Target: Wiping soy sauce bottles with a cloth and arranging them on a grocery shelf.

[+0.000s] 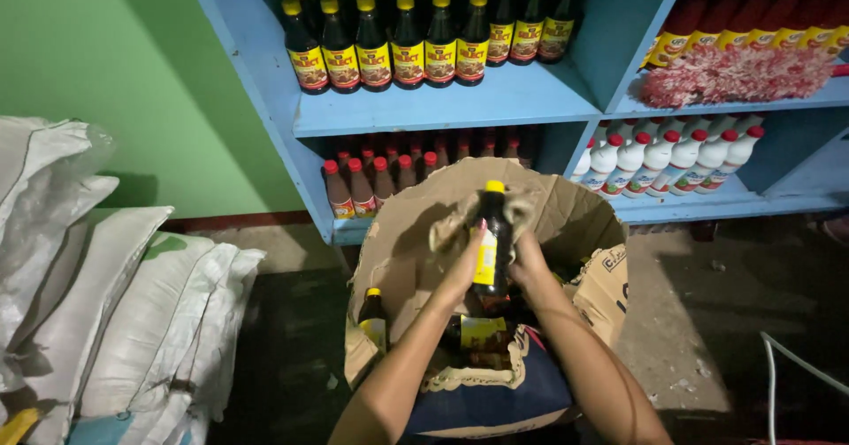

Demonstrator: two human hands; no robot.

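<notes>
Above the cardboard box [584,224] holding 2 bottles [373,318], both hands' fingers [473,241] grip a dark yellow-capped bottle [493,241].

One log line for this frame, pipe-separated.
left hand grips dark bottle | right hand wipes it with cloth | over open cardboard box

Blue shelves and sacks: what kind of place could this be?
Probably a small shop's stockroom: blue shelves carry rows of dark sauce bottles, woven sacks are piled beside, and a cardboard box stands open.
</notes>
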